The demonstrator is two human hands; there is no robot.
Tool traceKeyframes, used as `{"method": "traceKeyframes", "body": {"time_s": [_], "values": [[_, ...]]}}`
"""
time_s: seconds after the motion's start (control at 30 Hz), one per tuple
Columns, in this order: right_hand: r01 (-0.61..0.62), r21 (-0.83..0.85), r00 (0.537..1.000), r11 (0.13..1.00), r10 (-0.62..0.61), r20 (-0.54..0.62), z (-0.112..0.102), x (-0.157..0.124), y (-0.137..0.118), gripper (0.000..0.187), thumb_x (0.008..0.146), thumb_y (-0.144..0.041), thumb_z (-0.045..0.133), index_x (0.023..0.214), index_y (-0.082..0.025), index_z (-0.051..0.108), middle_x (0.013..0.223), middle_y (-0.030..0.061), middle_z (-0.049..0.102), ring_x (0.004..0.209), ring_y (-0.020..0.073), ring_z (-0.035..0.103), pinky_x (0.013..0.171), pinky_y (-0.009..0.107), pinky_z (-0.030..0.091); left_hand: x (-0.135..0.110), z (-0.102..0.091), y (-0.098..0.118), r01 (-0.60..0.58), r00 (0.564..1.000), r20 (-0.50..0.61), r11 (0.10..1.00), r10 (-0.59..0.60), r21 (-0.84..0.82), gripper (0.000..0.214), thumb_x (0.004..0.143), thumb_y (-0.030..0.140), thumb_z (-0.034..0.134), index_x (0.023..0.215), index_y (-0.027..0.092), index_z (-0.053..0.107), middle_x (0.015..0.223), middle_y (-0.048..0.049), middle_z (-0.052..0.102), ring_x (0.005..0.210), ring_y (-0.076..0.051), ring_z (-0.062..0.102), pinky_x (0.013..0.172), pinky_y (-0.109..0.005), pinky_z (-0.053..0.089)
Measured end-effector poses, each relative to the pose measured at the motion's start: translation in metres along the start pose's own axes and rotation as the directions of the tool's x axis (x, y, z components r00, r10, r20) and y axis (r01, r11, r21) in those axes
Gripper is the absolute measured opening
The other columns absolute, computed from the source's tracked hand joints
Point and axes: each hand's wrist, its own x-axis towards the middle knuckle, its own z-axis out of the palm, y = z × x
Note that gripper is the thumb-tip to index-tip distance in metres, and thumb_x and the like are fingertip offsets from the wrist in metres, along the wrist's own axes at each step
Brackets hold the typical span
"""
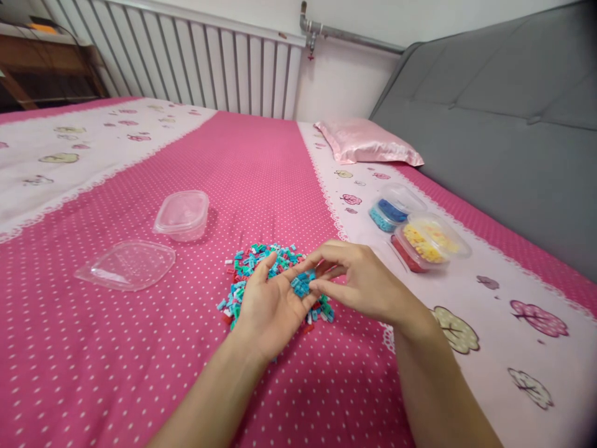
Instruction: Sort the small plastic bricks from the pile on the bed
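Note:
My left hand (273, 308) is turned palm up, with several small blue building bricks (302, 283) lying on its fingers. Over those fingers bends my right hand (352, 277); its fingers are curled in and the thumb tip is at the blue bricks. Whether a brick sits in that pinch is too small to tell. Beneath both hands a heap of mixed bricks (254, 256), in blue, green, red and white, is spread on the pink dotted bedspread (256, 168). The hands cover part of the heap.
A clear plastic container (181, 214) and a clear lid (130, 266) rest at the left. On the right stand containers with blue bricks (389, 211), yellow bricks (422, 242) and red bricks (410, 255). Farther back are a pink pillow (368, 140), a grey headboard (494, 118) and a radiator (200, 59).

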Motion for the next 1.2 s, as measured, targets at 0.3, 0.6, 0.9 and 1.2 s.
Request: {"method": "traceKeyframes", "body": {"time_s": [0.3, 0.6, 0.9, 1.2], "values": [[-0.143, 0.006, 0.959, 0.990, 0.140, -0.246, -0.005, 0.003, 0.005, 0.018, 0.077, -0.006, 0.058, 0.088, -0.018, 0.067, 0.084, 0.0016, 0.068, 0.073, 0.0136, 0.064, 0.064, 0.023, 0.050, 0.004, -0.003, 0.002, -0.039, 0.989, -0.141, 0.999, 0.044, 0.035, 0.042, 0.092, 0.037, 0.033, 0.104, 0.002, 0.054, 0.084, -0.0153, 0.063, 0.075, -0.019, 0.065, 0.075, -0.029, 0.055], [-0.436, -0.395, 0.889, 0.808, 0.456, -0.047, 0.000, 0.004, 0.028, 0.017, 0.071, -0.006, 0.065, 0.080, -0.020, 0.070, 0.076, 0.0001, 0.070, 0.074, 0.0160, 0.064, 0.062, 0.022, 0.042, 0.001, -0.001, 0.007, -0.197, 0.954, -0.210, 0.975, 0.216, 0.107, 0.034, 0.090, 0.032, 0.035, 0.089, 0.006, 0.058, 0.075, -0.0121, 0.063, 0.072, -0.019, 0.065, 0.069, -0.028, 0.056], [-0.467, -0.588, 0.800, 0.661, 0.599, 0.038, 0.014, 0.006, 0.042, 0.019, 0.066, -0.017, 0.073, 0.084, -0.020, 0.068, 0.079, 0.0034, 0.069, 0.073, 0.0173, 0.063, 0.057, 0.023, 0.035, 0.002, -0.003, 0.013, -0.248, 0.941, -0.208, 0.963, 0.266, 0.109, 0.037, 0.089, 0.032, 0.034, 0.087, 0.004, 0.059, 0.073, -0.0135, 0.063, 0.069, -0.019, 0.065, 0.065, -0.027, 0.057], [-0.438, -0.623, 0.791, 0.649, 0.607, 0.076, 0.017, 0.008, 0.035, 0.011, 0.072, -0.009, 0.063, 0.077, -0.017, 0.066, 0.076, 0.0060, 0.068, 0.072, 0.0180, 0.063, 0.058, 0.024, 0.036, 0.002, -0.003, 0.014, -0.246, 0.941, -0.210, 0.963, 0.265, 0.111, 0.036, 0.089, 0.032, 0.034, 0.087, 0.006, 0.058, 0.072, -0.0136, 0.063, 0.068, -0.018, 0.065, 0.064, -0.027, 0.057]]}}
